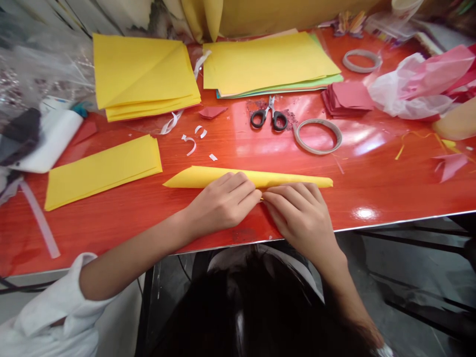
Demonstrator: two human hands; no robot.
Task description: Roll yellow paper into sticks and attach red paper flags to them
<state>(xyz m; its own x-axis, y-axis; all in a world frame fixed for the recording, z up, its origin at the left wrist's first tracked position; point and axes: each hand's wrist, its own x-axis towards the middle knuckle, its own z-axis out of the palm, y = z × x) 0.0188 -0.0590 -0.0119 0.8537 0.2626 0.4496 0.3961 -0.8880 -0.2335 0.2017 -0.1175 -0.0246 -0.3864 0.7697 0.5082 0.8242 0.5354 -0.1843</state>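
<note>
A sheet of yellow paper (201, 177), rolled into a long narrow tube, lies near the front of the red table. Its left end is wider and pointed, its right end narrow. My left hand (226, 198) is closed over the middle of the roll, fingers on top. Just to its right, my right hand (297, 206) is closed on the roll too, its fingertips meeting those of the left hand. A small yellow edge shows between the fingertips. The thumbs are mostly hidden beneath the hands.
Behind the roll lie scissors (269, 115), a tape roll (319, 137) and another tape roll (362, 61). Yellow sheets (145, 74), a coloured paper stack (267, 64), cut yellow strips (104, 171) and dark red squares (347, 99) surround them. Pink tissue paper (439, 74) sits at right.
</note>
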